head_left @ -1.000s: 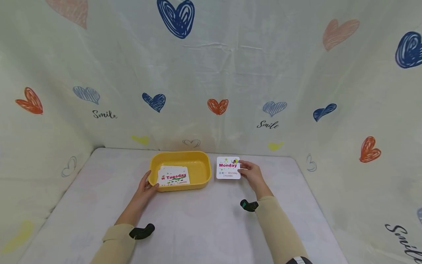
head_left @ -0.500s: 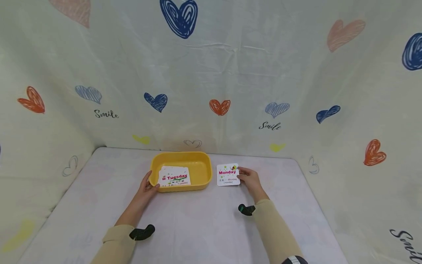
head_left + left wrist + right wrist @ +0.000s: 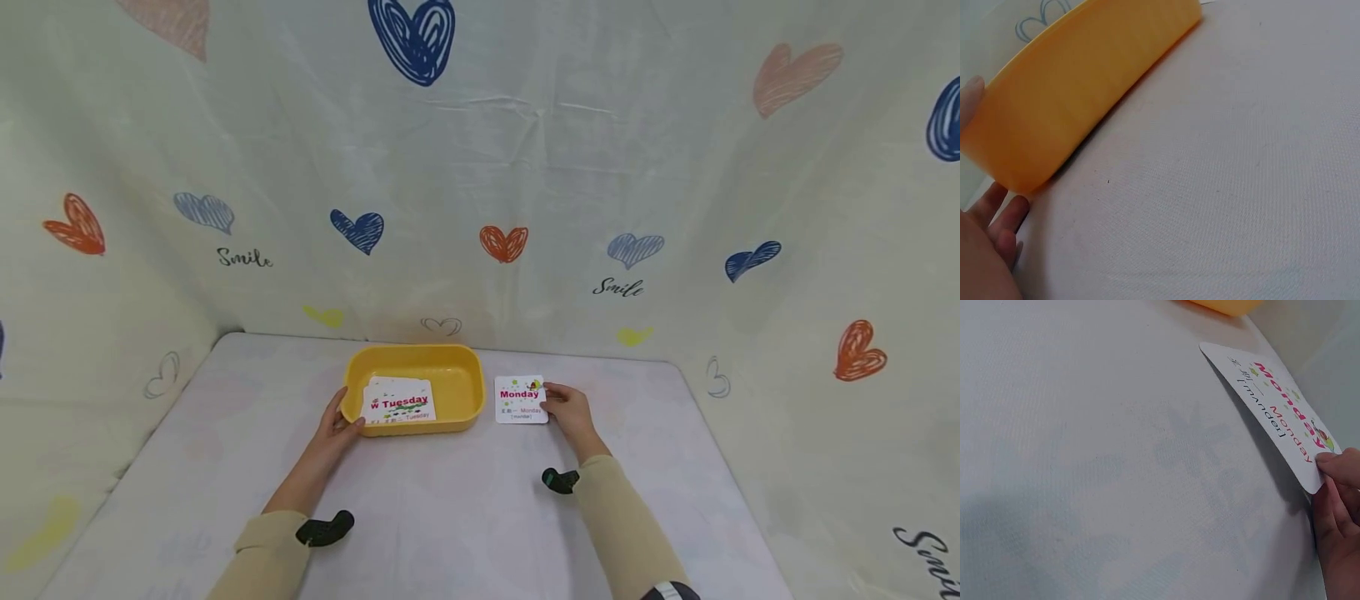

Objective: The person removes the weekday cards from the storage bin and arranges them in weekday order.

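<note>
My left hand grips the left end of a yellow plastic tray, thumb at its front corner. From the left wrist, the tray's outer wall shows with fingertips tucked at its lower corner. Inside the tray's left half lies a small stack of white cards, "Tuesday" on top. To the right of the tray, my right hand pinches the right edge of a square "Monday" card between thumb and fingers. That card is held face up, slightly tilted, close over the table with a shadow under it.
A white cloth covers the table, faintly patterned. Behind and at both sides hangs a pale curtain printed with hearts and "Smile". The tray stands near the table's back edge.
My right hand has brought the Monday card a little nearer to me and lower over the table. The left hand and the tray have stayed in place; the head view has shifted slightly.
</note>
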`<move>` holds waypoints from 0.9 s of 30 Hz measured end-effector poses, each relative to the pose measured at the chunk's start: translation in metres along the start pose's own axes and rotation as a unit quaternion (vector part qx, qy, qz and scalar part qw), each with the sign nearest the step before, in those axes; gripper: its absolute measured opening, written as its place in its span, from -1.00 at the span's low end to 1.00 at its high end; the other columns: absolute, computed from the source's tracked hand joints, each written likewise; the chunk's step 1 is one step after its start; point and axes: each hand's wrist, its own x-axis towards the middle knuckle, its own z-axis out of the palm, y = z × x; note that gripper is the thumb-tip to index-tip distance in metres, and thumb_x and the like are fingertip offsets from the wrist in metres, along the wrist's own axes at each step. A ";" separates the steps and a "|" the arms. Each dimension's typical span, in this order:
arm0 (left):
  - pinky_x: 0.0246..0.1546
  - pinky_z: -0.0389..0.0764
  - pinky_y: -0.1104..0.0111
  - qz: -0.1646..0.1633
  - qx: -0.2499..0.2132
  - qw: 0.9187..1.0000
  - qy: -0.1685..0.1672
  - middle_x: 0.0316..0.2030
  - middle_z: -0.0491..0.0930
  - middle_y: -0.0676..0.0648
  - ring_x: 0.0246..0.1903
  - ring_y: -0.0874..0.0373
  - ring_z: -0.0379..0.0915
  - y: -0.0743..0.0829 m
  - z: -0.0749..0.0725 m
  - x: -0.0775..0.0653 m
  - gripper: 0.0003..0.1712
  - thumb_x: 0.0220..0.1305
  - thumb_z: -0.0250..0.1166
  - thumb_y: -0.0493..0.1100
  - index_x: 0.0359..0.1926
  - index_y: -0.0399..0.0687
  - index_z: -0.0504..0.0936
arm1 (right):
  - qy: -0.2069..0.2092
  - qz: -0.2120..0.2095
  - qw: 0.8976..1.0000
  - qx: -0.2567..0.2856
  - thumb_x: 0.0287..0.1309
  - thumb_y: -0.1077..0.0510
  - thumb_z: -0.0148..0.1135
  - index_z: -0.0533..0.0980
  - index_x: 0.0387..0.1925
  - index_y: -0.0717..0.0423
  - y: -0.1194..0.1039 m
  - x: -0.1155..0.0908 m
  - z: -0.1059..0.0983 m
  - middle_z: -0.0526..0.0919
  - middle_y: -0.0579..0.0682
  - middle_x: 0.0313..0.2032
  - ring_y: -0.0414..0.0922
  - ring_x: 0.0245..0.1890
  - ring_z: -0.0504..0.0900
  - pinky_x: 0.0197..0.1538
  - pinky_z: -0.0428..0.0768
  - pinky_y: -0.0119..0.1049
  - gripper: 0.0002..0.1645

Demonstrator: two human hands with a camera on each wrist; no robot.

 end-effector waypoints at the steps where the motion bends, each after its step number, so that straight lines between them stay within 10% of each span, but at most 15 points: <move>1: 0.37 -0.06 -0.16 -0.001 0.001 1.000 0.001 0.49 -0.13 -0.26 0.40 -0.22 -0.02 0.000 0.000 0.000 0.00 0.35 0.26 0.02 0.54 0.46 -0.23 | 0.000 -0.004 1.000 -0.008 0.15 0.41 0.26 0.52 0.17 0.23 0.000 -0.001 0.000 0.57 0.18 0.00 0.02 -0.01 0.54 0.03 0.60 -0.18 -0.50; 13: 0.37 -0.09 -0.19 0.002 -0.005 1.000 -0.005 0.44 -0.08 -0.26 0.32 -0.19 0.02 -0.003 0.002 -0.004 -0.01 0.34 0.26 0.04 0.54 0.47 -0.21 | 0.010 -0.042 0.996 -0.078 0.12 0.40 0.31 0.55 0.15 0.19 -0.010 -0.007 -0.006 0.62 0.14 -0.02 0.01 -0.08 0.56 -0.04 0.59 -0.22 -0.49; 27: 0.35 -0.07 -0.21 -0.011 0.002 1.000 -0.005 0.45 -0.12 -0.22 0.31 -0.16 0.00 0.001 0.000 -0.004 0.00 0.33 0.26 0.09 0.52 0.55 -0.23 | -0.040 -0.087 0.995 -0.010 0.15 0.35 0.34 0.52 0.20 0.15 -0.060 -0.027 0.034 0.63 0.10 -0.02 -0.03 -0.11 0.59 0.05 0.60 -0.24 -0.45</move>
